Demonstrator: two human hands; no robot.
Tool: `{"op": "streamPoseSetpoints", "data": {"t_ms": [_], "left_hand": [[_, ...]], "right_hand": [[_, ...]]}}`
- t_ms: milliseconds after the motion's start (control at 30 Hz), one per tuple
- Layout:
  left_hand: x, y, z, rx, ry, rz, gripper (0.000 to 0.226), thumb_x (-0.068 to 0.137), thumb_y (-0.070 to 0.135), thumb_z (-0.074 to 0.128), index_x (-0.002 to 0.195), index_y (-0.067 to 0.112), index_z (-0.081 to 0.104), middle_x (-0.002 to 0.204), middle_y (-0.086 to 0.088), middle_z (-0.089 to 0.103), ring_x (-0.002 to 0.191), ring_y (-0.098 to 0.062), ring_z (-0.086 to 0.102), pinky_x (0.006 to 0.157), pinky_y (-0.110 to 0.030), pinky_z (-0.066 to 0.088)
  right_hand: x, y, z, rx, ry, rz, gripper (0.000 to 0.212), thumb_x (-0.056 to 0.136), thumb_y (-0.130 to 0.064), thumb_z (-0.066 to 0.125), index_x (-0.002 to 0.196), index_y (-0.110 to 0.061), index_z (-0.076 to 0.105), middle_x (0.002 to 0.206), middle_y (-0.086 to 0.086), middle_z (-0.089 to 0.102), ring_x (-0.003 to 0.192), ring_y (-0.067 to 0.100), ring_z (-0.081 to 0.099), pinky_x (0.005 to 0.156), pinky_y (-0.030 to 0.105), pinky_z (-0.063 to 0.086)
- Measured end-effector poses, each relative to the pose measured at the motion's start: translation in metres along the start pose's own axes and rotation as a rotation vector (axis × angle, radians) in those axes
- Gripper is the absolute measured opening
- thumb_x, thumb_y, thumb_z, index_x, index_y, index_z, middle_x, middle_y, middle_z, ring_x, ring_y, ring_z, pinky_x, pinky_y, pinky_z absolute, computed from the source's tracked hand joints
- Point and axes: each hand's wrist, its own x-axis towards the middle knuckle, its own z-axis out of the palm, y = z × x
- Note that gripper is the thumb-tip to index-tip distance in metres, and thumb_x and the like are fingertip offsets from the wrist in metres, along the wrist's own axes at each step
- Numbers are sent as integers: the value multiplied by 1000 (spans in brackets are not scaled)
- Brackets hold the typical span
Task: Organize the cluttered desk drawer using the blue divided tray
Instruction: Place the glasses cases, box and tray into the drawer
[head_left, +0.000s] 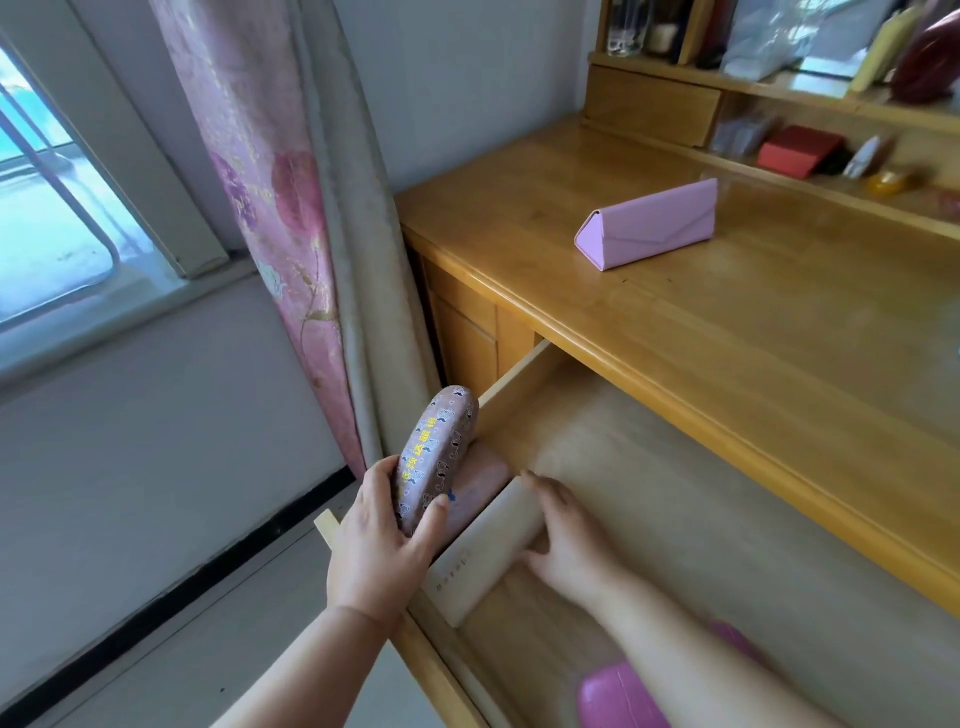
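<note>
Desk: wooden desktop (727, 332), lilac triangular glasses case (649, 223) on it.
Drawer (675, 519): open; blue divided tray unseen.
Left hand (374, 551): grips patterned glasses case (436, 457).
Right hand (566, 535): curled round beige case (483, 551).
Risk: patterned case may slip floorward.

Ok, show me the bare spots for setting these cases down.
Free: desktop in front of the lilac triangular case; drawer floor right of the beige case. Crowded: the drawer's left corner, where both hands and the patterned case bunch.
</note>
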Motion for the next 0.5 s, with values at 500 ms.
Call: {"op": "streamPoseSetpoints", "data": {"t_ms": [500], "left_hand": [[7, 1, 10, 638, -119, 91, 62, 70, 54, 65, 113, 18, 40, 115, -3, 38, 109, -25, 44, 90, -33, 38]], "right_hand": [[-153, 91, -91, -200, -93, 113, 75, 68, -60, 69, 135, -36, 44, 128, -27, 38, 122, -7, 40, 97, 4, 27]]}}
